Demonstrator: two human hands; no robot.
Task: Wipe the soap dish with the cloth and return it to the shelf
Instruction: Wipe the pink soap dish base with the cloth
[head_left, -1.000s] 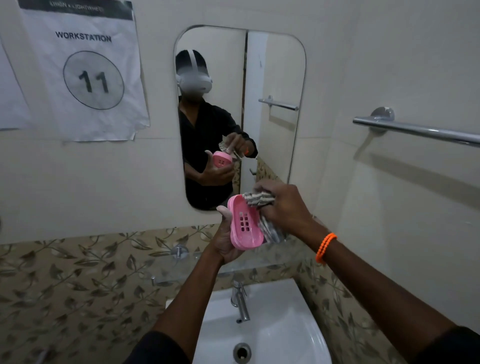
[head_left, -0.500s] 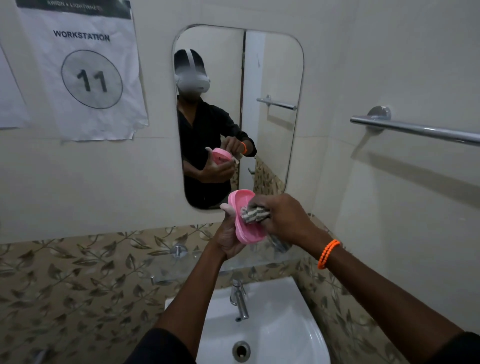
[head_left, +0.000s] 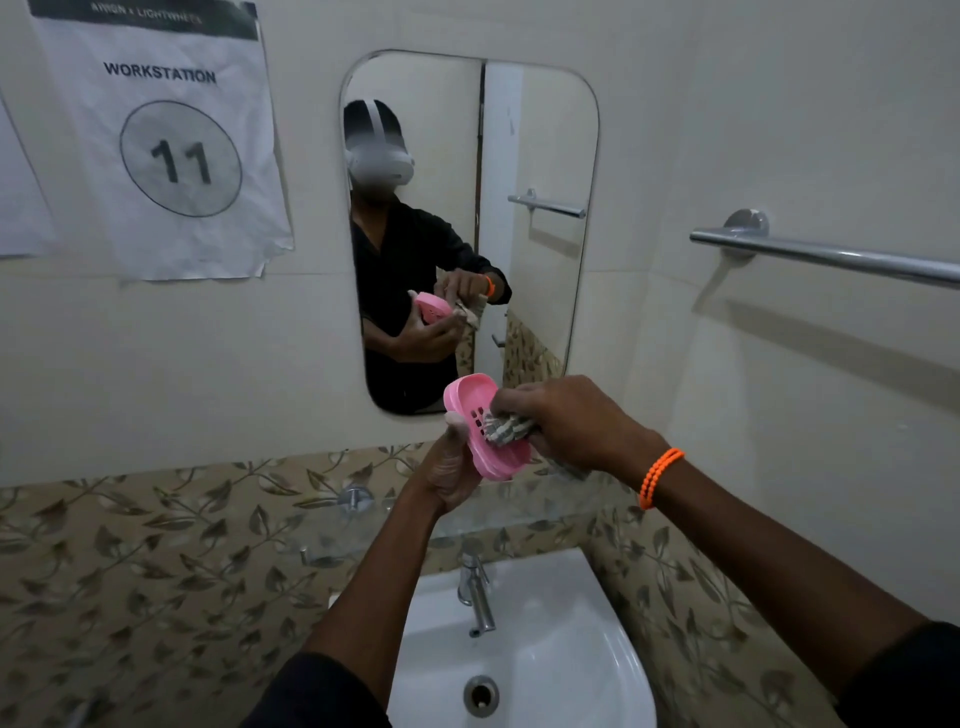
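Observation:
A pink slotted soap dish (head_left: 470, 402) is held up in front of the mirror, tilted with its hollow side facing me. My left hand (head_left: 448, 470) grips it from below and behind, thumb on its left rim. My right hand (head_left: 574, 423), with an orange bead bracelet on the wrist, presses a bunched grey-and-white cloth (head_left: 506, 428) into the dish's lower half. A clear glass shelf (head_left: 332, 525) runs along the wall just under my hands.
A white sink (head_left: 561, 665) with a chrome tap (head_left: 477, 592) lies below. A mirror (head_left: 545, 156) hangs ahead, a chrome towel rail (head_left: 831, 257) sticks out from the right wall, and a paper sign (head_left: 171, 140) is on the left wall.
My right hand with the cloth has slid from the dish's right edge onto its inner face and down toward the lower half. The dish has tipped back slightly.

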